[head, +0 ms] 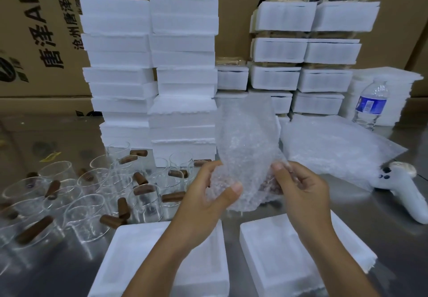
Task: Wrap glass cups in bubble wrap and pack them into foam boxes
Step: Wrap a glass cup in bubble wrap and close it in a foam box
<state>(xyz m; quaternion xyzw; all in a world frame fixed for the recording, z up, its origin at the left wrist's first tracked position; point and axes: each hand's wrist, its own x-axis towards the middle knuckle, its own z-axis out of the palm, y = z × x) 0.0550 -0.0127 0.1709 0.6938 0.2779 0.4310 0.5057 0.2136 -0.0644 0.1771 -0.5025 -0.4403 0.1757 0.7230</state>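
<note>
Above the foam boxes (129, 245), our left hand (208, 195) and right hand (301, 190) curl fingers round light, slippery bubble wrap (245, 134) with a fragile glass cup (268, 181) dimly inside; we'd cradle the bulge underneath.

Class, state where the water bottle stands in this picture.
In the head view the water bottle stands upright at the far right, in front of a low stack of foam pieces and behind the pile of bubble wrap.
</note>
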